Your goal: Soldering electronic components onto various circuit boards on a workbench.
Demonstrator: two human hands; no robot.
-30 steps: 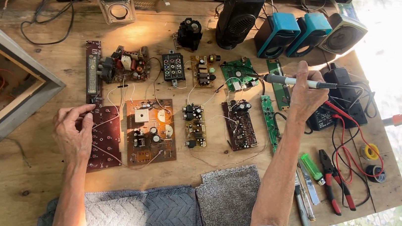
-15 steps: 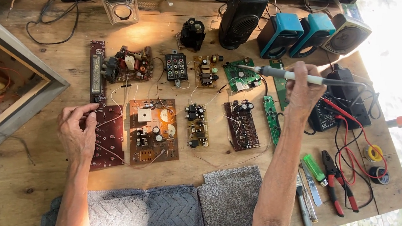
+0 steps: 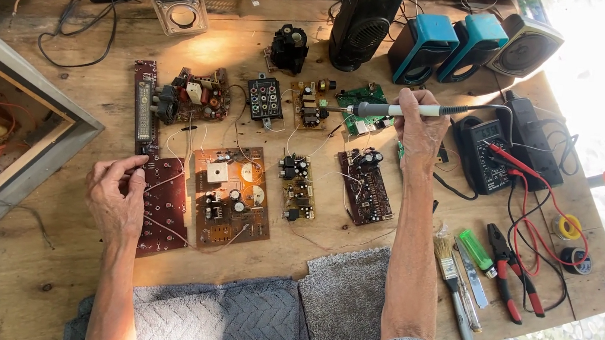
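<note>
My right hand (image 3: 421, 128) grips a soldering iron (image 3: 391, 110) with a white handle, its tip pointing left over a small brown circuit board (image 3: 310, 105), beside a green board (image 3: 361, 101). My left hand (image 3: 115, 199) rests on a dark red circuit board (image 3: 166, 204), fingers pressing its left edge. Between the hands lie a brown board with a white square part (image 3: 231, 197), a narrow board (image 3: 298, 187) and a dark board (image 3: 365, 186), all joined by thin wires.
A black multimeter (image 3: 485, 155) with red leads lies right of my right hand. Pliers (image 3: 508, 270), a brush (image 3: 447, 259) and a green lighter (image 3: 475, 250) lie at the right edge. Speakers (image 3: 364, 19) stand at the back. An open wooden cabinet (image 3: 13, 140) is at left. Grey towels (image 3: 268, 320) cover the near edge.
My right hand has carried the soldering iron leftward, from over the right side to the boards in the back row. My left hand stays on the red board.
</note>
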